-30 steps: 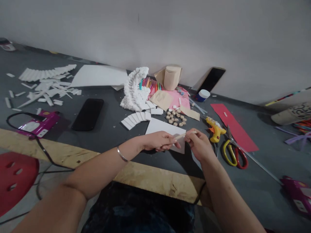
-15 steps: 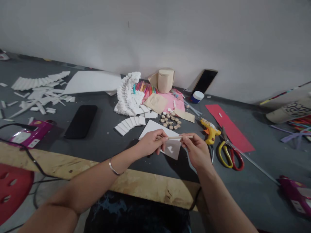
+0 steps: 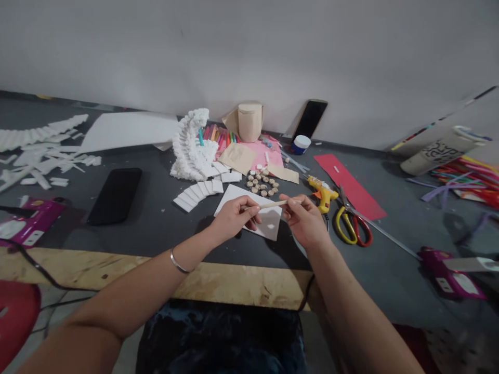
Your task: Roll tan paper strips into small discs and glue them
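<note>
A thin beige stick [image 3: 271, 205], perhaps rolled paper, is stretched between my two hands. My left hand [image 3: 233, 217] pinches one end between thumb and fingers. At the other end, my right hand [image 3: 306, 221] grips the stick with closed fingertips. Both hands are above a white card [image 3: 226, 200], partly hidden by my left hand. Just beyond the card lies a cluster of small round brown and white pieces [image 3: 263, 183]. A yellow hot glue gun [image 3: 324, 195] and red-and-yellow-handled scissors [image 3: 353, 224] lie to the right of my right hand.
White tiles [image 3: 195, 193] and a bumpy white piece [image 3: 191, 148] lie left of centre. A black phone [image 3: 116, 196] is farther left; another phone [image 3: 310, 119] leans on the wall. A brown paper cylinder [image 3: 250, 122] stands behind. Red paper [image 3: 353, 188] and a bottle [image 3: 440, 150] are right.
The view has shifted somewhat to the right and down. Both hands still hold the stick, whose right end now tilts slightly higher.
</note>
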The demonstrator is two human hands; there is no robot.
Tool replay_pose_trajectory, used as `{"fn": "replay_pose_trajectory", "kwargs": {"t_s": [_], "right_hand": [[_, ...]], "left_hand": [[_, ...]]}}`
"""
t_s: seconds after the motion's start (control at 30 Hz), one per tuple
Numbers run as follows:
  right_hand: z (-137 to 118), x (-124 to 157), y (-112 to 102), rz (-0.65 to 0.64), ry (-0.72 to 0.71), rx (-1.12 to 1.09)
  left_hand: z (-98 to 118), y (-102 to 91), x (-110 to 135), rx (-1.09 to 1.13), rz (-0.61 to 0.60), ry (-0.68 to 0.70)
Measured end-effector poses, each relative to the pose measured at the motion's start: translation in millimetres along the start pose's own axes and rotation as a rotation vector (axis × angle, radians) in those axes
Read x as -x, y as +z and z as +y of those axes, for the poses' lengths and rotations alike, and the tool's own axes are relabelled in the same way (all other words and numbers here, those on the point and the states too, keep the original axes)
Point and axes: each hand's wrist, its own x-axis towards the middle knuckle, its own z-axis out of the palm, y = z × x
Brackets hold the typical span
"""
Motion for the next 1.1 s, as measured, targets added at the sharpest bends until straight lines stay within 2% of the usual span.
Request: {"fn": "replay_pose_trajectory", "kwargs": {"t_s": [0.27,0.4,0.6,0.7,0.83,0.93,1.0,1.1], "right_hand": [[6.6,-4.1,-4.3,0.053,0.058,-0.132],[6.5,-3.2,-4.2,0.025,0.015,-0.106],[4.4,-9.7,-13.3,0.072,-0.086,0.02],[6.3,-12.4,-18.6,0.048,-0.084,0.142],[5.6,-9.0,-22.4,-0.069,-0.102,0.412],[-1.8,-5.1,-23.9,-0.153,-0.162,0.64],[-7.7,-2.3,-22.6,-0.164,-0.213,0.764],[-12.1,4.8,-14.6,-0.262,-0.175,0.8]], "left_hand": [[-5.6,4.4,1.1,-0.042,-0.027,0.049],[-7.5,6.4,5.1,-0.113,-0.048,0.087],[-1.4,5.1,8.8,-0.136,-0.01,0.107],[1.6,2.1,7.0,-0.099,0.01,0.073],[4.7,-2.5,4.6,-0.119,0.003,-0.003],[7.7,-4.6,5.3,-0.146,-0.054,-0.056],[9.6,-4.3,6.7,-0.158,-0.117,-0.091],[11.7,-1.7,9.1,-0.186,-0.202,-0.126]]}}
